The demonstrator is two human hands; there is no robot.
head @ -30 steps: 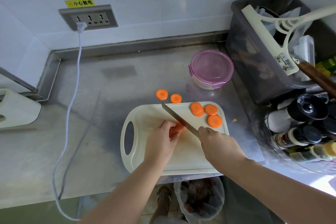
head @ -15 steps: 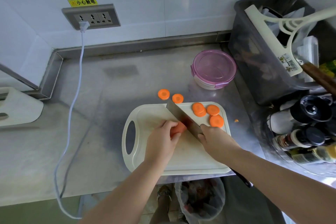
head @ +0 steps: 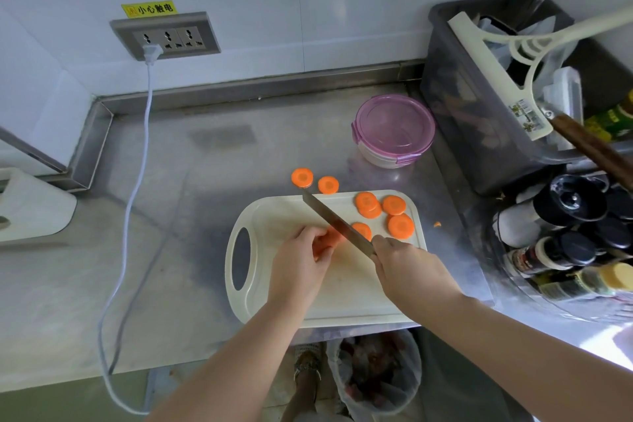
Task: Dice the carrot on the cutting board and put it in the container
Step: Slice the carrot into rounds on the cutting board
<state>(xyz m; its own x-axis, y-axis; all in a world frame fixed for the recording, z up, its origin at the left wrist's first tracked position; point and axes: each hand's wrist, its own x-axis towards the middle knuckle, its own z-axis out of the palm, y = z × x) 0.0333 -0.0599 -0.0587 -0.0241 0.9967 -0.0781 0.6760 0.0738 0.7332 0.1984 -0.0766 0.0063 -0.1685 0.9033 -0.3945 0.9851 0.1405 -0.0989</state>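
On the white cutting board, my left hand holds down the orange carrot stub. My right hand grips the handle of a knife; its blade lies across the carrot's cut end. Several round carrot slices lie on the board's far right corner, and one more slice sits just right of the blade. Two slices rest on the steel counter beyond the board. The round container with a purple lid stands shut behind the board.
A dark plastic bin with utensils and a rack of spice bottles fill the right side. A white cable runs down from the wall socket. A lined waste bin sits below the counter edge. A small carrot scrap lies right of the board.
The knife came down through the carrot. A fresh slice now lies to the right of the blade. My left hand stays on the stub.
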